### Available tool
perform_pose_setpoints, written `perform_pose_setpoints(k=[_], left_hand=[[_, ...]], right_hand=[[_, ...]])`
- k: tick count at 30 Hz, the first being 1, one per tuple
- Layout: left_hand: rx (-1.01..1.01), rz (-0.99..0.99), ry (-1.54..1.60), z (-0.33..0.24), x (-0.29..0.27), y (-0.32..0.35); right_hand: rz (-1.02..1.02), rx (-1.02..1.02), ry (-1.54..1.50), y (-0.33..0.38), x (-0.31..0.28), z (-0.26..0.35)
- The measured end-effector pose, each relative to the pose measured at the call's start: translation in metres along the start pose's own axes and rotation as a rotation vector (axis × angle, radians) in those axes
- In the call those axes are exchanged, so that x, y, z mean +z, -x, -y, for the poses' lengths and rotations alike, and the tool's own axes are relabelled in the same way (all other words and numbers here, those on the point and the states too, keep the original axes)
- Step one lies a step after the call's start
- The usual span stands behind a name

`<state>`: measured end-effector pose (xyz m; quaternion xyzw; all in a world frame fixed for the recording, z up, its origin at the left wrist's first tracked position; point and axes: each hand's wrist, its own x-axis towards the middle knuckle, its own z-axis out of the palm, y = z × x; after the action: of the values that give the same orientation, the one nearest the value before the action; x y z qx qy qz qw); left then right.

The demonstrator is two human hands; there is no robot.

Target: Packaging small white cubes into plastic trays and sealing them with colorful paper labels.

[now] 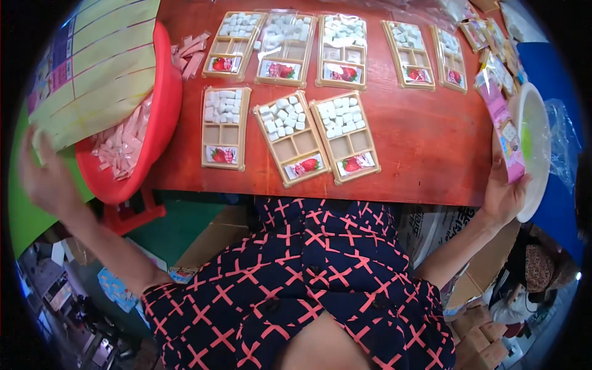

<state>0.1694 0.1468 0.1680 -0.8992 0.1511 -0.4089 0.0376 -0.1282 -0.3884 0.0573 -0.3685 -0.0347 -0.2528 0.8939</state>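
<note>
My left hand [46, 179] is raised at the far left, somewhat blurred. Its fingers are extended and apart at the lower corner of a pale yellow sheet [111, 68] with a printed purple edge. That sheet hangs over part of a red basin [169, 92], which holds many small pink sachets [126, 145]. At the right, my right hand [507, 196] is closed around the lower end of a long pink printed packet [498, 120] with a clear wrapper. The packet stands tilted against the front of a white bowl [538, 142].
Several tan compartment trays [223, 132] with white cubes and strawberry-printed sachets lie on the red table [425, 148]; some are wrapped in clear film. Loose pink sachets [192, 52] lie beside the basin. Wrapped packets [493, 43] are piled back right. A red stool [142, 213] stands under the basin.
</note>
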Motion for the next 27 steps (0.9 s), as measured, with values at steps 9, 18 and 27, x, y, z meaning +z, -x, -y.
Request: perform_pose_setpoints(k=[9,18,27], left_hand=[[0.540,0.697,0.752,-0.262,0.009,0.129],[0.616,0.788,0.853,-0.300,0.024,0.143],[0.719,0.823,0.980,-0.368,0.016,0.143]], right_hand=[[-0.210,-0.018,0.104,0.017,-0.016,-0.024],[-0.207,-0.044,0.115,0.049,-0.018,-0.022],[-0.155,-0.108,0.065,0.068,-0.027,0.000]])
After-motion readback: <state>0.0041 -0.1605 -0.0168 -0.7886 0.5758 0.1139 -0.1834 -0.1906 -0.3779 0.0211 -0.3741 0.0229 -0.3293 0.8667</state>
